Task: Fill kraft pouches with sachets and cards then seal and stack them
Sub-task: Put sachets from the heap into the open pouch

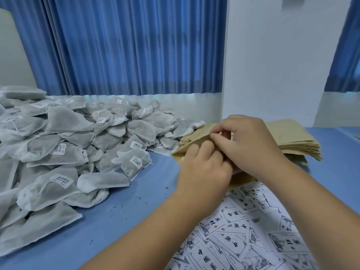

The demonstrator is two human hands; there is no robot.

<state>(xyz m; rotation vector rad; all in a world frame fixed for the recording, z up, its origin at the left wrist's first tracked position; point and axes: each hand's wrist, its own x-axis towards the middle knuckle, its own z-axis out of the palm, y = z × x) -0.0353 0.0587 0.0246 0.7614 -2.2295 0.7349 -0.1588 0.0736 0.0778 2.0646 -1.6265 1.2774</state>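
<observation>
Blue pleated curtain [126,45] backlit by window, white wall [272,55] at right, blue table [116,221] in fgd.

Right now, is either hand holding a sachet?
No: the left hand and the right hand both grip a pouch, while the sachets lie piled to the left, untouched.

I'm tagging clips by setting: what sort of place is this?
Probably a small hand-packing room: a heap of sachets, a stack of kraft pouches and printed cards on a blue table.
</observation>
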